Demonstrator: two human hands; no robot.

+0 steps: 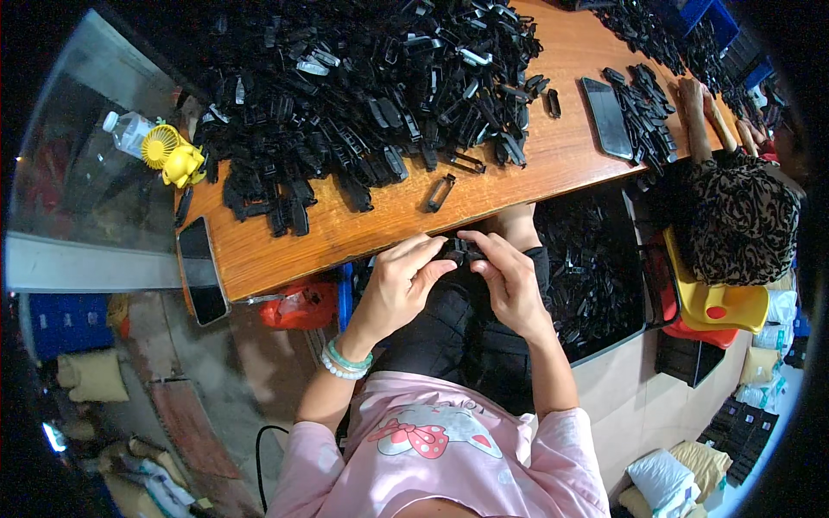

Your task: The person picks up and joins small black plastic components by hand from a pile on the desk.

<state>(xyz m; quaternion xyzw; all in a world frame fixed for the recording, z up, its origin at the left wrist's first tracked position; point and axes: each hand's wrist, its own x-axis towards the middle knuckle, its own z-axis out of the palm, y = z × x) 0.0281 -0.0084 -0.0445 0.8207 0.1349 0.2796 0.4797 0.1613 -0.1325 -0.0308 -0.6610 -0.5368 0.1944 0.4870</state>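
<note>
Pink T-shirt (449, 457) lies nearest; beyond, left hand (397, 282) and right hand (515, 289) pinch a black plastic piece (459, 251) in narrowed fingers (486, 243): probably light, stiff, best held by its ends.

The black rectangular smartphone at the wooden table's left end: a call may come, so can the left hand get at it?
Probably yes: nothing visible covers the smartphone or blocks the way, though the left hand is at a small black plastic piece.
</note>
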